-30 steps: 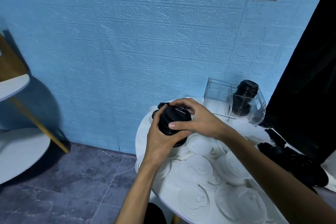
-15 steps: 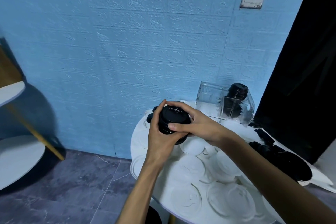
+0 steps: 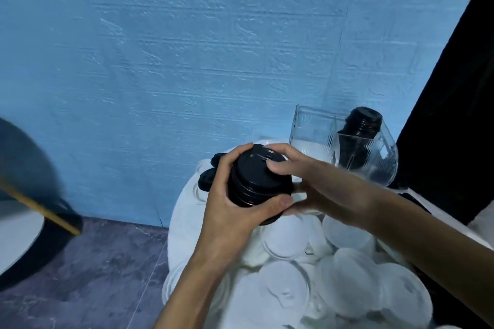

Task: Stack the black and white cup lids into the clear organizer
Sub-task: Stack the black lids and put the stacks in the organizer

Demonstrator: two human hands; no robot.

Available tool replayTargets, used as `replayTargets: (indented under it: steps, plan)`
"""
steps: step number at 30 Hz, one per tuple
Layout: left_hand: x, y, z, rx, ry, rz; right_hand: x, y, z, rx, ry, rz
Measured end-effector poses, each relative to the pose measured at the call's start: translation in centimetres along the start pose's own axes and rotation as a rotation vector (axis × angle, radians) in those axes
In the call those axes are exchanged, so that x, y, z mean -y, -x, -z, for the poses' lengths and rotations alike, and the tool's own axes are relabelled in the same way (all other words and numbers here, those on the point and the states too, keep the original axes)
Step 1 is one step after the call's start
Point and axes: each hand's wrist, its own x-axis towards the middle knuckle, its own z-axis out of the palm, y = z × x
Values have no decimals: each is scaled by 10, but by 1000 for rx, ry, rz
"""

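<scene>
A stack of black cup lids is held above the white round table. My left hand grips the stack from the left and below. My right hand holds it from the right, fingers over the top lid. Behind them stands the clear organizer; its right compartment holds another black lid stack, and its left compartment shows no lids. Several white lids lie scattered over the table. Two loose black lids lie left of my left hand.
A blue textured wall runs close behind the table. A black curtain hangs at the right. At the far left is a second round table with a wooden leg. The floor is dark grey tile.
The view has moved closer and tilted down. Both hands keep hold of the black stack, which stays in front of the organizer.
</scene>
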Motion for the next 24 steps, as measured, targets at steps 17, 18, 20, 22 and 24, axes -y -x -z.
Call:
replayTargets:
  steps: [17, 18, 20, 22, 24]
  plan:
    - [-83, -160, -44, 0, 71, 290, 118, -46, 70, -366, -222, 23]
    - [-88, -168, -46, 1, 72, 307, 123, -46, 71, -392, -237, 31]
    - [-96, -181, -48, 24, 80, 333, 131, -46, 69, -451, -299, 42]
    - [-103, -193, -49, 47, 94, 374, 138, -46, 66, -544, -382, 20]
    - [-111, -201, -50, 64, 105, 404, 141, -47, 64, -596, -441, -11]
